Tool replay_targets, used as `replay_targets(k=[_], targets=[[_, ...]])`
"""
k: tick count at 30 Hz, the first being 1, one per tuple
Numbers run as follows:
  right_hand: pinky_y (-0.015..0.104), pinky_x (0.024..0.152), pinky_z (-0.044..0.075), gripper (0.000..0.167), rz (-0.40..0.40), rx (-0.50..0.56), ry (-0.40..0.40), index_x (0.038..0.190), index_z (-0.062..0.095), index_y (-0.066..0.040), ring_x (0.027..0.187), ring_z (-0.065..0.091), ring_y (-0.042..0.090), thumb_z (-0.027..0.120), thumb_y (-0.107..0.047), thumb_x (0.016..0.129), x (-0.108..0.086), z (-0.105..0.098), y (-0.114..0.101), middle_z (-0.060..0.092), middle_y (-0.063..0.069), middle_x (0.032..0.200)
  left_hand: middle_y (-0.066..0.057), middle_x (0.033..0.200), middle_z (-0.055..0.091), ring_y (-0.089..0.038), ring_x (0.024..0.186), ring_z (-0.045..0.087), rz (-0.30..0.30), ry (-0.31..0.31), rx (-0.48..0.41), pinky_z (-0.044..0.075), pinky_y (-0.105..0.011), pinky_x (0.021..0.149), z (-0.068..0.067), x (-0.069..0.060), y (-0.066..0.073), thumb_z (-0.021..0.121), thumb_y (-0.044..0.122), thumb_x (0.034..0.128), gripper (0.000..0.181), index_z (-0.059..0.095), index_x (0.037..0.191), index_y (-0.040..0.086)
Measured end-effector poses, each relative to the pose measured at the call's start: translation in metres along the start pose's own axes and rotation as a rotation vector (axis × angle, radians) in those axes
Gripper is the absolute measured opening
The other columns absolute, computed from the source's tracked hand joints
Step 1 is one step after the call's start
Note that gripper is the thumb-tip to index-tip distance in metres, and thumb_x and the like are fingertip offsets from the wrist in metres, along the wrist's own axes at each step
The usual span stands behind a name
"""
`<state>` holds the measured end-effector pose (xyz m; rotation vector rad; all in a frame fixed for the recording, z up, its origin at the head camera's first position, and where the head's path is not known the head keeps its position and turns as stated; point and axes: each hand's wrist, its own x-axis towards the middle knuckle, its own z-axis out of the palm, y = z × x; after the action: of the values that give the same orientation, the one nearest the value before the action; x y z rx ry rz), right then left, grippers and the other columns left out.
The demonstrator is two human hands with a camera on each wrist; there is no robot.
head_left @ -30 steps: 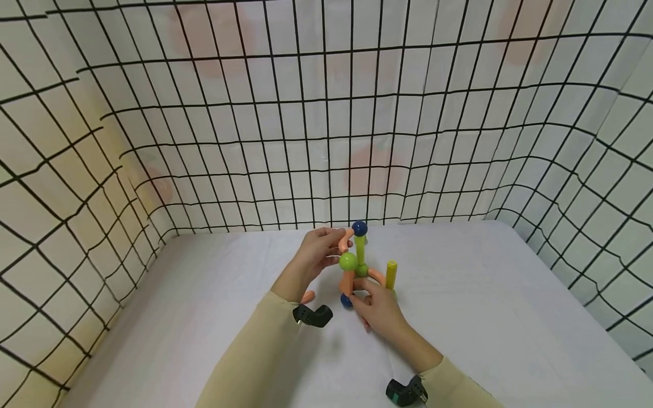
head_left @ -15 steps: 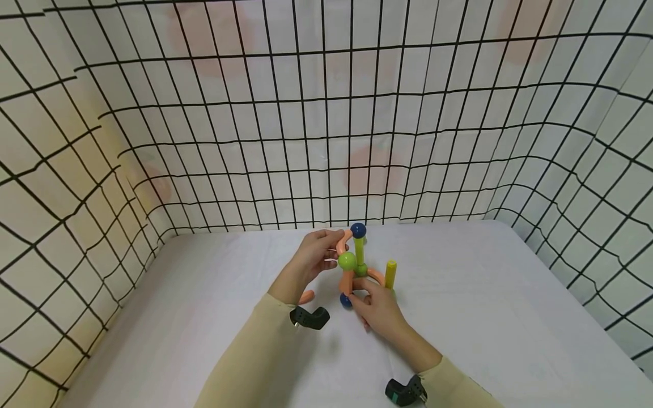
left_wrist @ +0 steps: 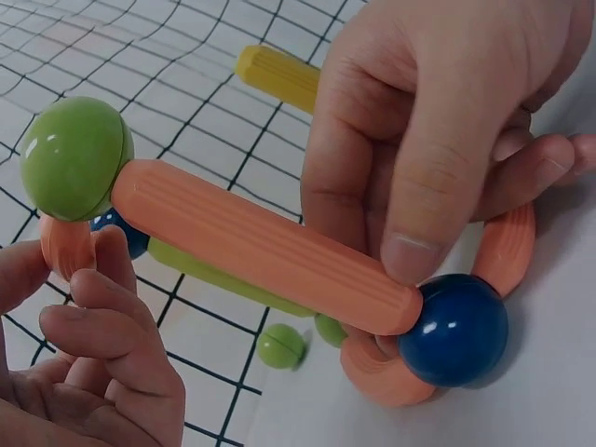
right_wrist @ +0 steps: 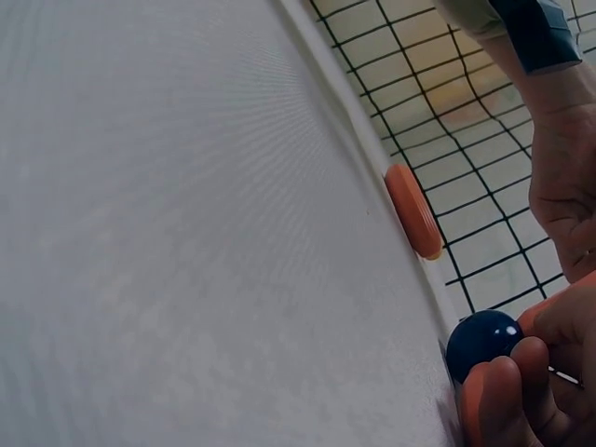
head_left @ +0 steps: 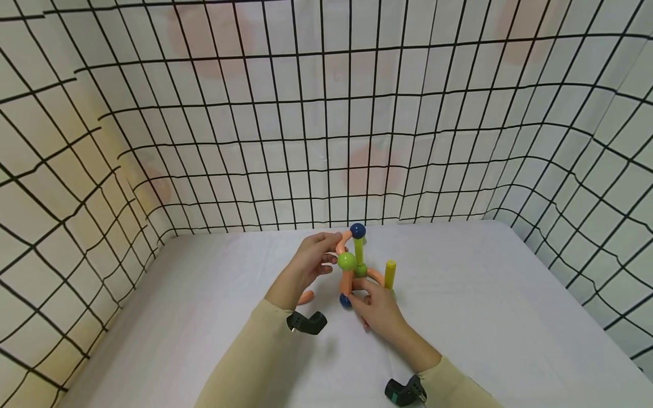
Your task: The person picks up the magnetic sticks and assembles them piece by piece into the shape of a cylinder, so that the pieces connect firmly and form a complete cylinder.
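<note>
A construction of magnetic rods and balls stands between both hands. My left hand [head_left: 309, 262] pinches a curved orange rod [left_wrist: 67, 247] that runs between the upper green ball [left_wrist: 76, 156] and the top blue ball [head_left: 358, 230]. Low down, my right hand [head_left: 378, 309] grips the straight orange rod [left_wrist: 265, 247] near its lower blue ball [left_wrist: 453, 329]. A light-green rod [head_left: 359, 251] rises from a second green ball [head_left: 360, 270] to the top blue ball. Part of the lower structure is hidden behind the right hand.
Beside the right hand a yellow rod [head_left: 390, 274] stands upright, its foot partly hidden. One loose orange rod [right_wrist: 413, 211] lies on the white table [head_left: 459, 317] near the left wrist. Black grid lines cover the surrounding white walls [head_left: 326, 124].
The left hand has shifted slightly left and down, and its fingers look a little looser on the curved rod. The balls moved marginally left; the right hand has hardly moved.
</note>
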<state>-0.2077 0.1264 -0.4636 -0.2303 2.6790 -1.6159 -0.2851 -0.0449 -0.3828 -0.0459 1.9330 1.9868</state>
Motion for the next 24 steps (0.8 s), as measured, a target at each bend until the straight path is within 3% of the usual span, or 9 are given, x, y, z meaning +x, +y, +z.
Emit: replay_targets(k=[6,11,15,17,21,22,24], targets=[[0.028,0.042,0.043,0.025,-0.009,0.015,-0.001,0.120,0.065,-0.022,0.039,0.051,0.016,0.067,-0.018,0.095,0.000,0.000,0.000,0.055,0.004,0.050,0.001,0.098,0.062,-0.012,0.072,0.058,0.023,0.005,0.030,0.045,-0.022,0.060,-0.002,-0.005,-0.003,0.063,0.044,0.0963,0.041,0.063,0.120,0.011],[0.028,0.041,0.045,0.029,-0.046,-0.035,0.053,0.125,0.061,-0.021,0.041,0.053,0.017,0.064,-0.016,0.096,-0.004,-0.004,-0.011,0.060,0.005,0.056,-0.004,0.112,0.066,-0.013,0.072,0.057,0.097,0.057,0.032,0.048,-0.023,0.060,-0.003,-0.010,-0.008,0.059,0.037,0.1001,0.032,0.065,0.118,0.012],[0.023,0.040,0.040,0.031,-0.180,-0.110,0.182,0.124,0.062,-0.017,0.040,0.047,0.009,0.064,-0.010,0.095,-0.009,-0.013,-0.026,0.069,0.003,0.081,-0.005,0.111,0.069,-0.014,0.071,0.056,0.158,0.104,0.040,0.048,-0.024,0.060,-0.002,-0.015,-0.014,0.057,0.030,0.1017,0.025,0.064,0.117,0.011],[0.020,0.038,0.035,0.031,-0.266,-0.128,0.253,0.123,0.063,-0.015,0.040,0.044,0.004,0.063,-0.005,0.093,-0.011,-0.020,-0.034,0.068,0.004,0.083,-0.005,0.108,0.069,-0.014,0.071,0.056,0.176,0.119,0.046,0.047,-0.024,0.060,-0.002,-0.018,-0.018,0.056,0.024,0.1019,0.022,0.064,0.116,0.010],[0.018,0.035,0.031,0.029,-0.396,-0.054,0.327,0.120,0.065,-0.014,0.041,0.048,0.003,0.061,-0.001,0.094,-0.016,-0.036,-0.049,0.068,0.004,0.090,-0.007,0.106,0.070,-0.015,0.072,0.056,0.192,0.137,0.086,0.046,-0.023,0.060,-0.002,-0.024,-0.025,0.054,0.015,0.1010,0.020,0.063,0.117,0.008],[0.019,0.034,0.031,0.028,-0.403,-0.006,0.328,0.121,0.064,-0.014,0.041,0.050,0.004,0.060,-0.002,0.095,-0.017,-0.041,-0.053,0.068,0.005,0.083,-0.008,0.106,0.070,-0.015,0.073,0.056,0.192,0.139,0.100,0.046,-0.023,0.060,-0.001,-0.026,-0.027,0.053,0.013,0.1009,0.021,0.062,0.119,0.007],[0.021,0.035,0.034,0.025,-0.402,0.088,0.334,0.120,0.065,-0.014,0.043,0.052,0.009,0.057,-0.004,0.098,-0.018,-0.051,-0.059,0.070,0.004,0.093,-0.011,0.109,0.070,-0.016,0.075,0.057,0.190,0.142,0.130,0.047,-0.023,0.061,-0.002,-0.028,-0.031,0.053,0.012,0.1008,0.022,0.061,0.120,0.006]])
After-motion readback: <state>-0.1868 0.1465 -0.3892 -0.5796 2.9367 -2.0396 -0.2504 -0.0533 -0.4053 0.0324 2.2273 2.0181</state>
